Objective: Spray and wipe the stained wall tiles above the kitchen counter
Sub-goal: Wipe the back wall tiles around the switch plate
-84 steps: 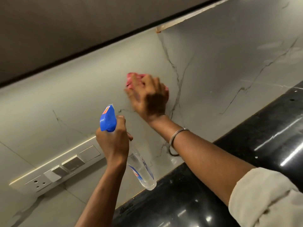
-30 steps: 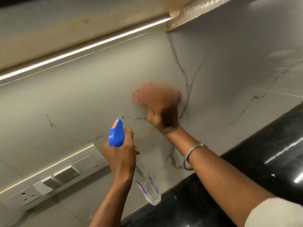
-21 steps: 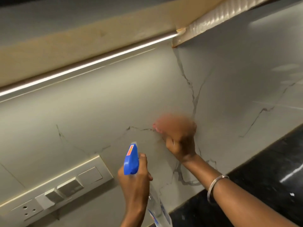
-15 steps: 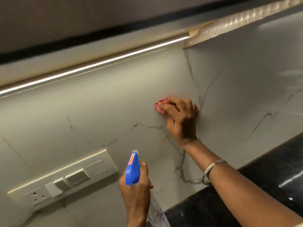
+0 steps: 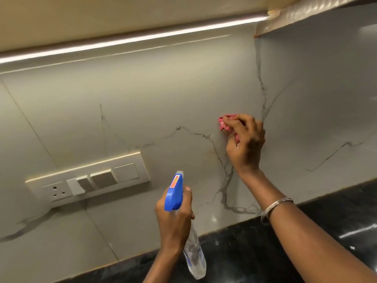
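Grey marble-look wall tiles [image 5: 163,94] with dark veins fill the view above a black counter [image 5: 255,248]. My right hand [image 5: 244,139] grips a bunched pink cloth [image 5: 224,122] and holds it against the tile just left of the wall corner. Only the cloth's left edge shows past my fingers. My left hand [image 5: 175,219] holds a clear spray bottle [image 5: 193,256] by its neck, blue spray head [image 5: 174,193] pointing up toward the wall, lower centre. The bottle hangs down over the counter edge.
A cream switch and socket plate [image 5: 87,178] sits on the wall left of the bottle. An LED light strip [image 5: 132,40] runs under the overhead cabinet. The wall turns a corner at right, where another tiled face [image 5: 318,88] continues.
My right hand has been rubbing the cloth back and forth over the same patch of tile near the corner. The left hand stays steady with the bottle. The view has tilted upward.
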